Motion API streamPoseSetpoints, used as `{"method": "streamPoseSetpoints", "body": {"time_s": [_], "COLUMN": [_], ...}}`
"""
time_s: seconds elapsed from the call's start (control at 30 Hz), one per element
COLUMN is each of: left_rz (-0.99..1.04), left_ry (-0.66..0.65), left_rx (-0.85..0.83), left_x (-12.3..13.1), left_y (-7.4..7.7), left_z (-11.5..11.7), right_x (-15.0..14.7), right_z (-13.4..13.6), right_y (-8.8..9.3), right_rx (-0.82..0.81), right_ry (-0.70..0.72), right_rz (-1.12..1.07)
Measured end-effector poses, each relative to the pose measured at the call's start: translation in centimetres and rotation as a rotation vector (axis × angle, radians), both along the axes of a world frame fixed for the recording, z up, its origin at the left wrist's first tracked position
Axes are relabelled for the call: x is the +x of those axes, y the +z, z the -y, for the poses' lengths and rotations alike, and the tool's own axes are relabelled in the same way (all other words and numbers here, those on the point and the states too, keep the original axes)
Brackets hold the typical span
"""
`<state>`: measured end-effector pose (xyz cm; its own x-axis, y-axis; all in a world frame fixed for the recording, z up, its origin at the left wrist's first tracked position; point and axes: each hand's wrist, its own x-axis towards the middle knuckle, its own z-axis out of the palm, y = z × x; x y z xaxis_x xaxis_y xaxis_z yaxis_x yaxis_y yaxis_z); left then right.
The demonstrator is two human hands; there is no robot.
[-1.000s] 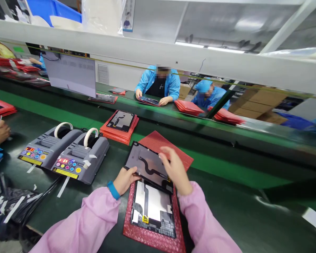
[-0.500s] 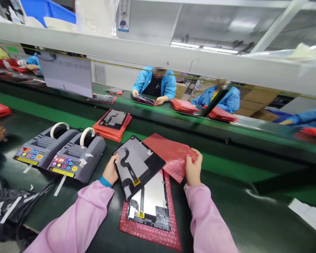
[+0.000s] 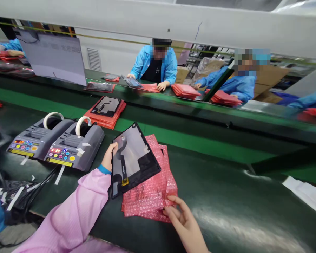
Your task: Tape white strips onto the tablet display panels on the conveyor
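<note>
Has laid the upper red bag (image 3: 147,198) over the second screen, uncovered half a second ago and now almost wholly hidden. Has brought the right hand (image 3: 186,219) from far right on that bag to the near right edge of the bags. Touches there with loosely curled fingers; cannot tell whether pinching or merely resting. Still grips the held screen (image 3: 133,158) by its left edge with the left hand (image 3: 109,158), above the red bags.

Works at a dark green desk (image 3: 226,196), with two grey tape machines (image 3: 73,147) at left, each bearing a white roll. Has a stack of red bags (image 3: 102,121) beyond, topped by another screen (image 3: 106,106), and white paper (image 3: 305,193) far right. Faces a white beam (image 3: 121,21), a pale monitor (image 3: 54,59) and a person in blue (image 3: 140,63), now tipping up a dark panel (image 3: 131,81) rather than holding it low in both hands.

Shows the held screen's back upward, with the ribbon's yellow end (image 3: 125,181) toward the near left corner. Runs its long axis away from the body, veering slightly left at the far end.
</note>
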<state>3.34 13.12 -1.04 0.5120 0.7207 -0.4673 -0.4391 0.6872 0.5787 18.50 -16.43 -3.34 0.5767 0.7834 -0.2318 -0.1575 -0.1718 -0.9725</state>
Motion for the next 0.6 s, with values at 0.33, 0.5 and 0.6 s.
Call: {"method": "streamPoseSetpoints", "body": {"time_s": [0.33, 0.5, 0.6], "left_rz": [-0.054, -0.056, -0.050], "left_ry": [-0.108, -0.256, -0.305], "left_rx": [0.251, 0.329, 0.356], "left_x": [1.1, 1.6, 2.7], "left_y": [-1.3, -1.1, -1.0], "left_z": [1.1, 1.6, 1.4], "right_x": [-2.1, -2.3, -1.5], "right_z": [4.7, 5.4, 5.4], "right_y": [-1.8, -3.2, -2.9], "right_rx": [-0.036, -0.006, -0.028], "right_ry": [0.030, 0.079, 0.134], "right_rz": [-0.054, -0.037, 0.067]}}
